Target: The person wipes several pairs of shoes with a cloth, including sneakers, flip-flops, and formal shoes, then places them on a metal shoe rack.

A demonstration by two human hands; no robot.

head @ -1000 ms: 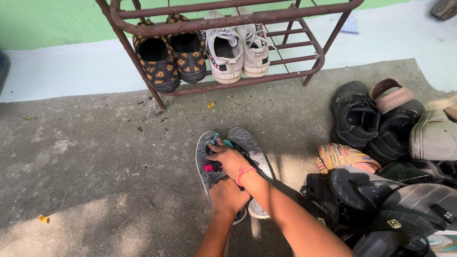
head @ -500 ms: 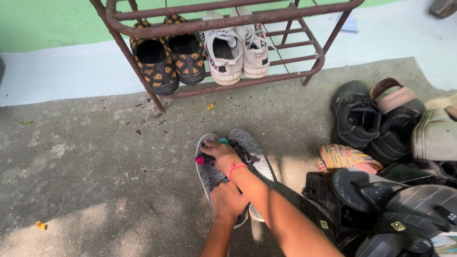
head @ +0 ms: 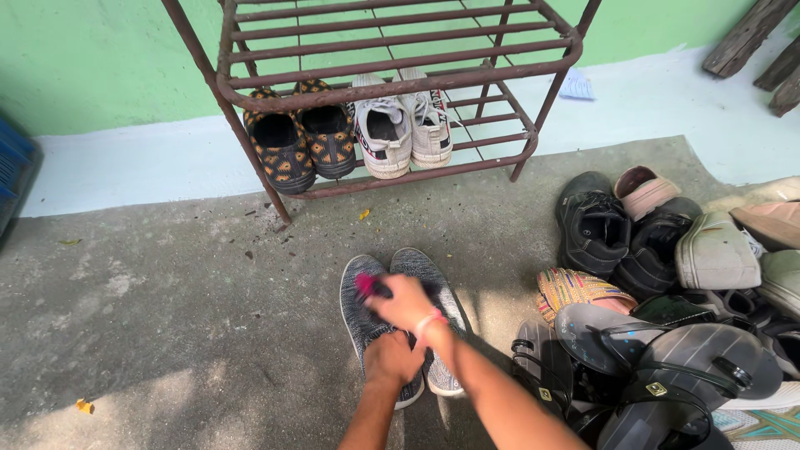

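A pair of grey knitted slip-on shoes [head: 379, 312] is seen on the rough grey concrete floor [head: 167, 292], side by side and touching. The left hand [head: 392, 358] is pressed down on the heel end of the left shoe, with the fingers curled over it. The right hand [head: 406, 302] is closed around a small dark cloth with a pink bit [head: 367, 286], and the cloth is held against the top of the shoes, near the toes.

The shoes look soft and light — the knitted top would likely bend and squash if squeezed. The sole is probably stiffer, so the heel or the sole edge looks like the best place for a firm hold. The cloth looks floppy and easy to bunch up.

Beyond the hands, a rusty brown metal shoe rack [head: 392, 83] stands against a green wall [head: 100, 58]. On its low shelf a pair of black shoes with orange patterns [head: 304, 142] and a pair of white lace-up trainers [head: 404, 125] are kept. To the right of the hands, a messy heap of black shoes, sandals and flip-flops [head: 658, 300] lies on the floor — some are stacked on others. A few yellow leaf bits are scattered on the floor, and sunlight falls in patches.
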